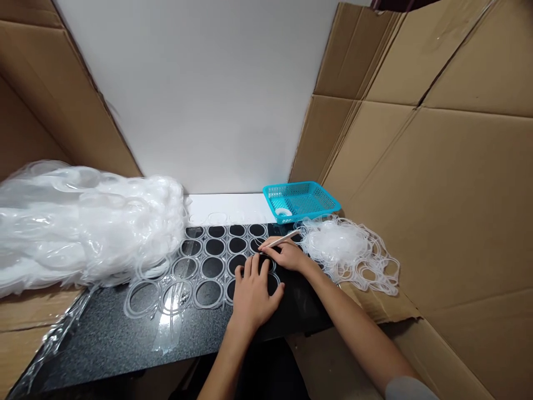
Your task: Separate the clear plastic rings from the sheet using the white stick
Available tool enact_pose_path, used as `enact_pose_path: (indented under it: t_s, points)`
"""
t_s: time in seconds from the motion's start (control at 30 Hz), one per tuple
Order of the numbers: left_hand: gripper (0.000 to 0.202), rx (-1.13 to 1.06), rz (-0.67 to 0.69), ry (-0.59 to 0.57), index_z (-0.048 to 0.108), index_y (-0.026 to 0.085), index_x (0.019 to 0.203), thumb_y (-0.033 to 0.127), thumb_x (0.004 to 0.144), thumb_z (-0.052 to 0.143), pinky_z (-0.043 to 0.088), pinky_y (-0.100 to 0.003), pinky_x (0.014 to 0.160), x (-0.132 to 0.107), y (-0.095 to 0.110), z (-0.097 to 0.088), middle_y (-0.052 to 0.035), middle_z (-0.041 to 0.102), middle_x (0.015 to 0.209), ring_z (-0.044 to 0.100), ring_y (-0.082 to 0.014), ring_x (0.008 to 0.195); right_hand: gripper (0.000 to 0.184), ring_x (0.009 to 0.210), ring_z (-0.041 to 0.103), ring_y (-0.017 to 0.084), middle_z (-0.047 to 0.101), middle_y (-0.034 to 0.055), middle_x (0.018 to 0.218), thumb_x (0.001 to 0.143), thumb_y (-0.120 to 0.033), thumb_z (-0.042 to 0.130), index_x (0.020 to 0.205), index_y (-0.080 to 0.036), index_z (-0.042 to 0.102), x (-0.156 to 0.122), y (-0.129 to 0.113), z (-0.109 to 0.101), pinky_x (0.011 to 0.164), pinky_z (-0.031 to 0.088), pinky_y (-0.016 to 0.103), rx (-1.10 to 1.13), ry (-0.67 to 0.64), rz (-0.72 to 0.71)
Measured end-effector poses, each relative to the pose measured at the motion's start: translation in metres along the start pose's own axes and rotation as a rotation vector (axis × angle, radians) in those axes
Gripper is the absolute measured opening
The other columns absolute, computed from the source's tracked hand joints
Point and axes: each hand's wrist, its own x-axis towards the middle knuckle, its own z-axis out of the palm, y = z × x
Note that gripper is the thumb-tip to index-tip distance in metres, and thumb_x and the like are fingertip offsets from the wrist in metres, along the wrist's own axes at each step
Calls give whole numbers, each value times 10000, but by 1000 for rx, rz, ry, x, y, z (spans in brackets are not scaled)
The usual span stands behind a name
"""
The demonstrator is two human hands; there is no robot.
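A translucent sheet of joined rings (209, 293) lies flat on the dark speckled tabletop, its rings in rows. My left hand (253, 289) rests on the sheet's near right part with fingers spread, covering some rings. Just beyond it, my right hand (287, 254) grips a slim white pen-like tool (283, 239) in a pinch. The tool's lower end is at a ring near the sheet's right side; whether it touches the ring I cannot tell.
Left stands a large heap of stacked translucent sheets (91, 222) in clear plastic. A blue perforated basket (306, 214) holds white rings (283, 213) at the back right. Tangled clear ring scraps (341, 244) lie right of my hands. Cardboard walls (449, 194) flank the table (120, 339).
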Motion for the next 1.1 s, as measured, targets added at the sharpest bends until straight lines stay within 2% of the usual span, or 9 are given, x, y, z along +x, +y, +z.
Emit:
enact_pose_path:
  t_s: [0.1,0.2,0.4,0.63,0.73,0.83,0.97,1.1]
  points:
    - [533,23,-5,-6,567,174,1401,463,954,578,309,-631,1140,1,1,2,-193,534,1520,435,-400,1424,209,974,739,214,787,55,1000,1009,-300,599,960,-214,782,1,1,2,955,580,377,33,20,22]
    - [543,21,-12,-14,565,179,1401,459,938,594,319,-641,1125,5,3,1,-187,553,1500,452,-401,1402,215,1030,728,214,780,61,1052,1023,-286,575,1003,-215,777,0,1,0,994,568,382,-20,-4,0]
    - [576,9,6,-8,558,166,1398,487,924,621,325,-621,1125,6,0,-1,-181,557,1489,461,-396,1380,263,1126,707,205,754,80,1201,1050,-242,524,1221,-228,723,-5,-1,-2,1006,580,376,-153,-100,-200]
    - [543,5,18,11,580,177,1389,485,944,621,340,-603,1133,2,-1,-2,-178,564,1477,482,-387,1370,302,1138,728,251,767,126,1208,1042,-189,511,1264,-191,716,-2,16,6,1006,595,434,-321,-89,-371]
    - [532,6,13,-10,589,173,1402,475,964,602,347,-596,1145,-4,-2,-4,-182,568,1470,484,-390,1376,305,1147,725,248,772,114,1205,1036,-171,507,1251,-198,722,3,16,5,1016,589,430,-342,-41,-337]
    - [545,-7,25,-35,576,173,1437,466,977,589,362,-593,1154,-20,-5,-8,-181,560,1481,477,-391,1392,287,1116,736,237,782,95,1186,1053,-209,502,1204,-217,747,14,10,-2,996,594,397,-303,94,-256]
    - [572,-23,50,-73,534,211,1490,481,988,573,378,-577,1169,-46,-11,-14,-157,538,1515,458,-379,1425,264,1086,742,261,789,94,1162,1050,-254,528,1146,-213,771,37,5,-16,994,575,407,-329,209,-152]
    - [586,-35,64,-100,506,229,1509,501,992,559,364,-579,1192,-57,-13,-18,-138,517,1541,436,-365,1453,265,1092,741,269,789,82,1166,1045,-248,525,1110,-217,780,63,7,-26,994,562,395,-368,279,-56]
